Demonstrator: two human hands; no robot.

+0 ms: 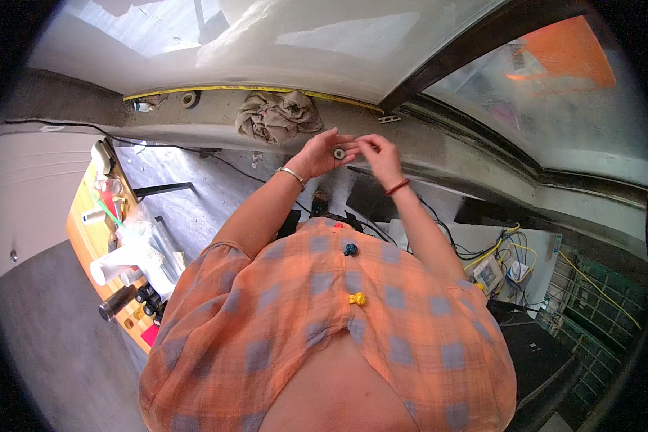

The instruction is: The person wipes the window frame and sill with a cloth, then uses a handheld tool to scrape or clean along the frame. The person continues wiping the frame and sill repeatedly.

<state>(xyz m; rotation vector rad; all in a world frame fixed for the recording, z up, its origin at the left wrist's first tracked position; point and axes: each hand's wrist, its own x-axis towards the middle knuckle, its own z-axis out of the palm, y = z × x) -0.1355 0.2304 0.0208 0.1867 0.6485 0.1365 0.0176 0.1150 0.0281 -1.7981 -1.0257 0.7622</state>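
Note:
My left hand (319, 155), with a silver bangle at its wrist, is turned palm up in front of the window ledge. A small round ring-like piece (339, 154) with a pale centre rests on its fingers. My right hand (381, 157), wearing a red bracelet, bends inward so that its fingertips meet those of the left hand. Its thumb and fingers are drawn together, and whether they pinch something thin is too small to tell. Just beyond both hands, a crumpled grey-brown cloth (278, 116) lies on the ledge (216, 116).
Along the glass runs a yellow measuring tape (205, 88). A roll of tape (190, 99) and a small bottle (142, 106) sit on the ledge. Left, a wooden table (86, 237) carries rolls, plastic bags and a dark flask (117, 302). Right are tangled cables (499, 245) and a green wire rack (599, 302).

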